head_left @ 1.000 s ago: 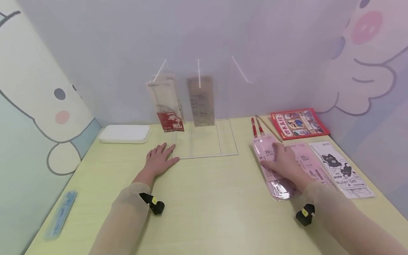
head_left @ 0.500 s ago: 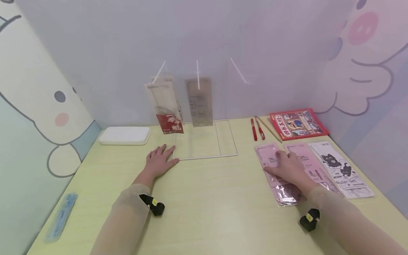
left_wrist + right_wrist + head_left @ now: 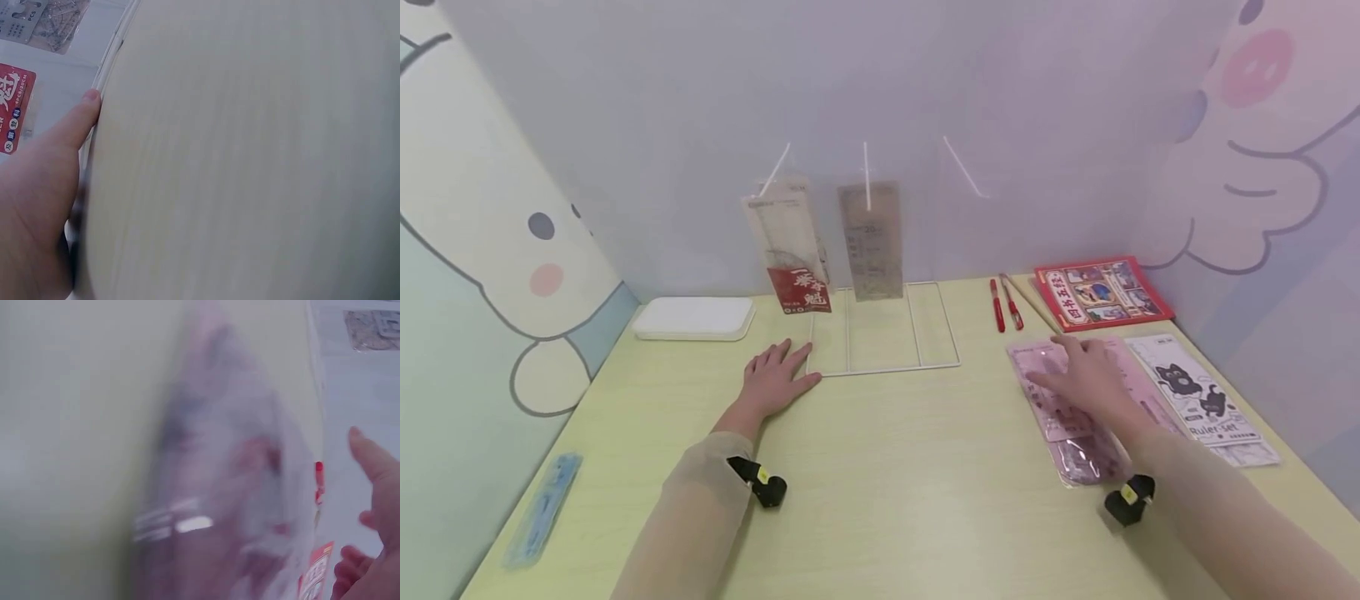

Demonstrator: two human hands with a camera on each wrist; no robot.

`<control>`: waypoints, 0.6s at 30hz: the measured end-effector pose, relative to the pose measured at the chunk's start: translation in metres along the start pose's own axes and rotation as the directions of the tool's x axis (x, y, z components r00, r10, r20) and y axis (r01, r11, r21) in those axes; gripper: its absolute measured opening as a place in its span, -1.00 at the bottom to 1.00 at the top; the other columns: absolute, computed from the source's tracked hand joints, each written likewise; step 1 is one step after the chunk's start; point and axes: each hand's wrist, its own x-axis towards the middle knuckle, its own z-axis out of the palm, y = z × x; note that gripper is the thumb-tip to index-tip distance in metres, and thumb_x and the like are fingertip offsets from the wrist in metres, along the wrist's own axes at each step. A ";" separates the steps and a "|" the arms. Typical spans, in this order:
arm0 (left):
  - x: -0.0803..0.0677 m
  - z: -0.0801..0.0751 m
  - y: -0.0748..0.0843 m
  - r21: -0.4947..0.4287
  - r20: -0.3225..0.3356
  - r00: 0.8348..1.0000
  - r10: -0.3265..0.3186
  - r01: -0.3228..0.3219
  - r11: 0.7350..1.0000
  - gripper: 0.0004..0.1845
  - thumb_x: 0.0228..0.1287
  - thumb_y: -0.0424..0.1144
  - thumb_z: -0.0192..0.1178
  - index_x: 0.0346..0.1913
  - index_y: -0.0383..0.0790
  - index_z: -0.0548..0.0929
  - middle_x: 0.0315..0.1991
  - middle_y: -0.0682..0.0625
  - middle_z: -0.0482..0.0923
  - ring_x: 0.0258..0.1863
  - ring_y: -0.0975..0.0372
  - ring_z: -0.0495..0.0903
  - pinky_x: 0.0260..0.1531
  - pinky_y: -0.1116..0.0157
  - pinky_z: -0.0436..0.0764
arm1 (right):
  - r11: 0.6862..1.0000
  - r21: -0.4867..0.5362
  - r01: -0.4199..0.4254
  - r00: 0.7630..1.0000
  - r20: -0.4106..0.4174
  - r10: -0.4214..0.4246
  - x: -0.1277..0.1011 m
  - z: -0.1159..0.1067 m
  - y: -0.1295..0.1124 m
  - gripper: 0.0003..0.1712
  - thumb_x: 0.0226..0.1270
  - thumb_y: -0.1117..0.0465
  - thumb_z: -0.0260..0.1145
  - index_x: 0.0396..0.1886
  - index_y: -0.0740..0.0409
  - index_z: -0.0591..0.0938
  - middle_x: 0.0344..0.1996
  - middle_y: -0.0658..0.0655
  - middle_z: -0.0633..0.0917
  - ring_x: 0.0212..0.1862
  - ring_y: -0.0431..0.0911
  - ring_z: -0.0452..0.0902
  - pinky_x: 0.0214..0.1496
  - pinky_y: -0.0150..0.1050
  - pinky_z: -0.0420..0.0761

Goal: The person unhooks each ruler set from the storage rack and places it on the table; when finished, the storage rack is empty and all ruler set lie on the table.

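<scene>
My left hand lies spread on the table, its thumb and a finger touching the front left corner of the white wire frame. In the left wrist view, the thumb of my left hand is straight. My right hand is over a pink ruler-set pack in clear film, which overlaps a second pink pack. In the right wrist view, my right hand has its thumb extended and other fingers loosely bent, with nothing between them; the pink pack is blurred.
From the stand's prongs hang a white-and-red pack and a greyish pack; the right prong is bare. Red pens, a red book, a cat-print ruler set, a white case and a blue pack lie around.
The pink pack, earlier held raised in my right hand, has come down and rightward onto its neighbour. My right hand has let go of it. My left hand has stayed put.
</scene>
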 end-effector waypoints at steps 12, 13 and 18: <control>-0.001 0.000 -0.002 -0.004 0.005 1.000 -0.010 0.010 1.000 -0.23 0.29 0.33 -0.13 0.46 0.02 0.13 0.44 -0.27 -0.08 0.37 -0.26 -0.14 0.21 -0.27 -0.16 | 0.868 0.167 0.467 0.883 -0.034 -0.468 0.079 -0.007 -0.128 -0.15 0.16 -0.14 0.35 0.40 -0.01 0.28 0.38 0.18 0.21 0.40 0.14 0.00 0.33 0.17 0.06; -0.001 0.000 -0.001 -0.007 0.006 1.000 -0.011 0.011 1.000 -0.23 0.29 0.33 -0.13 0.46 0.03 0.12 0.45 -0.26 -0.09 0.38 -0.25 -0.14 0.22 -0.27 -0.16 | 0.861 0.165 0.481 0.875 -0.038 -0.482 0.083 -0.009 -0.139 -0.16 0.15 -0.14 0.36 0.39 -0.03 0.29 0.39 0.16 0.21 0.40 0.12 0.01 0.34 0.15 0.06; 0.000 -0.002 0.001 0.002 0.015 1.000 -0.012 0.012 1.000 -0.22 0.28 0.35 -0.16 0.46 0.03 0.11 0.45 -0.26 -0.10 0.38 -0.23 -0.15 0.23 -0.25 -0.17 | 0.828 0.178 0.532 0.846 -0.069 -0.529 0.097 -0.016 -0.183 -0.17 0.12 -0.10 0.39 0.38 -0.10 0.32 0.43 0.14 0.12 0.43 0.07 -0.04 0.35 0.15 0.04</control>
